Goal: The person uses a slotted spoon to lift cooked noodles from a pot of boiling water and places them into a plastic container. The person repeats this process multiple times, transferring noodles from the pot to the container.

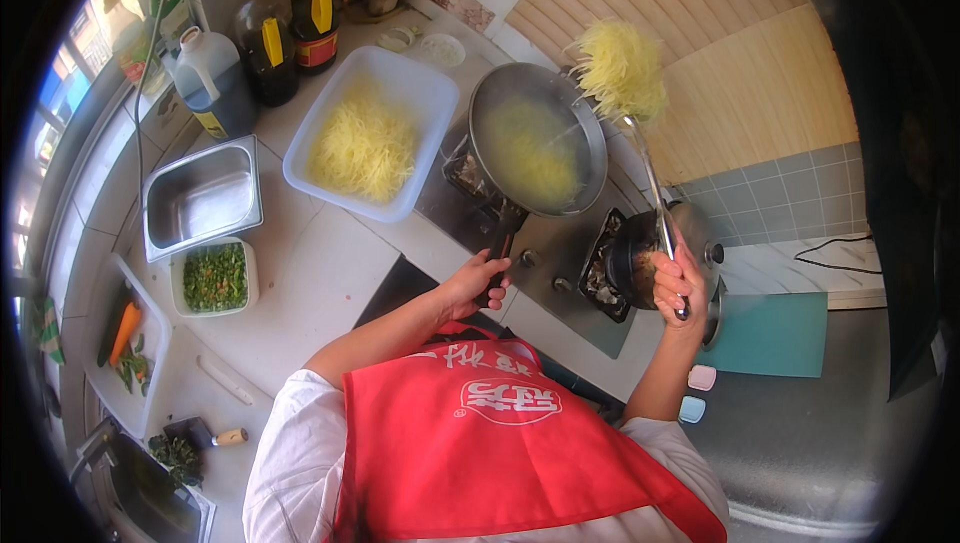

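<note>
My left hand [476, 284] is wrapped around the black handle of a wok [480, 160] that sits on the left burner. Pale yellow shreds, perhaps potato, lie in cloudy liquid inside it. In my right hand [681, 284] is the metal handle of a skimmer [651, 168], raised above the wok's right side. A heaped mound of yellow shreds [621, 71] covers the skimmer's head, and thin streaks of liquid run from it towards the wok. Left of the wok, a translucent plastic tub [427, 130] holds more yellow shreds [364, 149].
A lidded dark pot [634, 258] stands on the right burner of the gas stove [555, 303]. On the left counter are a steel pan [202, 198], a tub of chopped greens [215, 276], a tray with a carrot [126, 333] and a cleaver [196, 434]. Large bottles [266, 47] stand behind.
</note>
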The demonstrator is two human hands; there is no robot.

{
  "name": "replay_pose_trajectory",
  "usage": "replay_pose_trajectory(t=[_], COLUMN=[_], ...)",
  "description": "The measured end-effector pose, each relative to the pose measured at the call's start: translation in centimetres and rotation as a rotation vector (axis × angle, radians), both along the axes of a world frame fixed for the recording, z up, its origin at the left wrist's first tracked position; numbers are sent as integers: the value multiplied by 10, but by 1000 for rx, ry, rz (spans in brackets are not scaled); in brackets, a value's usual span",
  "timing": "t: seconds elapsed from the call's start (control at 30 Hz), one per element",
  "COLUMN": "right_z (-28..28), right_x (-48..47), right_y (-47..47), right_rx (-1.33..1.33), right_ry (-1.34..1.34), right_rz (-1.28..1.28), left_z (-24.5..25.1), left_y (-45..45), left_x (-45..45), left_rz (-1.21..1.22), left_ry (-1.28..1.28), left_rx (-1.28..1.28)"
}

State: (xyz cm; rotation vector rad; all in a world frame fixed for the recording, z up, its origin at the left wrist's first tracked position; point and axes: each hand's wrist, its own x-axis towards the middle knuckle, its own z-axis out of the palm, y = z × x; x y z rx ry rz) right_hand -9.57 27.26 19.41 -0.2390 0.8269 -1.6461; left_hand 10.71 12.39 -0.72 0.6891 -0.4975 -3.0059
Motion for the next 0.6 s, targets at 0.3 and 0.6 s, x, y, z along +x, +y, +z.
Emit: replay_pose_trajectory(t=[0.3,0.6], right_z=[-69,-54], right_x=[-8,15], right_y=[5,-19], right_rx=[263,260], right_ry=[-250,92], right_rz=[38,173], left_z=[3,-2], left_y=[-1,-1], left_x=[2,1], left_rz=[5,-26], left_ry=[-33,5], left_rx=[-7,-18])
